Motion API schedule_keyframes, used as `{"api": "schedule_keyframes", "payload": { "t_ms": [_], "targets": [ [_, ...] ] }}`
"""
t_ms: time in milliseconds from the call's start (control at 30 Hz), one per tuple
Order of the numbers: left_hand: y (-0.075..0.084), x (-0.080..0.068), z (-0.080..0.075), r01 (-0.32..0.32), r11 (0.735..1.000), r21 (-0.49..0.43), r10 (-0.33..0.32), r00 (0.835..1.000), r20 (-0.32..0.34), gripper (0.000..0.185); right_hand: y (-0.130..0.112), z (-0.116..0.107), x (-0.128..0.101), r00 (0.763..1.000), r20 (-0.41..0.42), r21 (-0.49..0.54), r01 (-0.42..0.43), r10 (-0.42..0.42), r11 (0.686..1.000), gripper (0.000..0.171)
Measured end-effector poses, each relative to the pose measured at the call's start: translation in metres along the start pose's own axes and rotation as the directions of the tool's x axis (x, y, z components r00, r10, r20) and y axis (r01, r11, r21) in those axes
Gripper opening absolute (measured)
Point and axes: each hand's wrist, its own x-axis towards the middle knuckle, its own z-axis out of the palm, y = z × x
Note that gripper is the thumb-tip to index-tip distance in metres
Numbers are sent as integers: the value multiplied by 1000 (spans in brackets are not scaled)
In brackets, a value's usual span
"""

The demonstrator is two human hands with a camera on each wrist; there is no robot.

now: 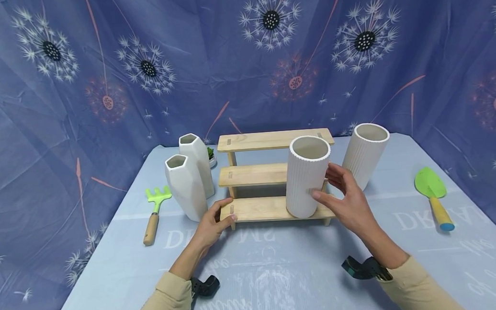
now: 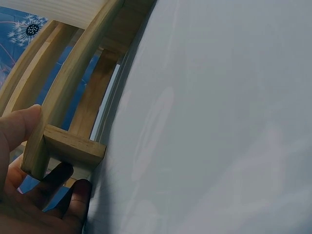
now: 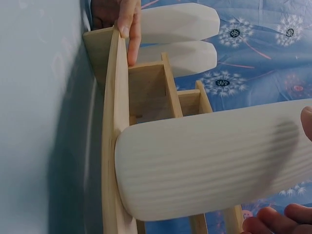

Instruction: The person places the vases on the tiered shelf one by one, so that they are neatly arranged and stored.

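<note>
a white ribbed vase [image 1: 307, 176] stands upright on the lowest step of a wooden stepped shelf [image 1: 258, 209], toward its right end. the right hand [image 1: 346, 201] sits against the vase's right side, fingers and thumb loosely curved round the lower part of the wall, so the vase lies just left of the palm and within the fingers' reach (the right wrist view shows fingertips at the ribbed surface, though how firmly they press cannot be told). the left hand [image 1: 215, 223] grips the left end of that bottom step, thumb on top of the board and fingers under it, well apart from the vase. a second ribbed vase [image 1: 365, 155] stands on the table [image 1: 282, 268] just behind the right hand. two faceted white vases [image 1: 190, 177] stand left of the shelf, with a green rake [image 1: 154, 214] beyond them and a green trowel [image 1: 434, 195] far right.
</note>
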Motion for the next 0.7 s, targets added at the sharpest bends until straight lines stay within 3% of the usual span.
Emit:
{"api": "schedule_keyframes", "payload": {
  "t_ms": [233,700],
  "targets": [
    [-1,0,0,4,1000,-7,-4,1000,-3,54,8,-8,-6,999,2,-28,37,-37,999,73],
    [-1,0,0,5,1000,5,-5,1000,-12,54,27,-18,-13,1000,-13,-93,25,-26,995,63]
  ]
}}
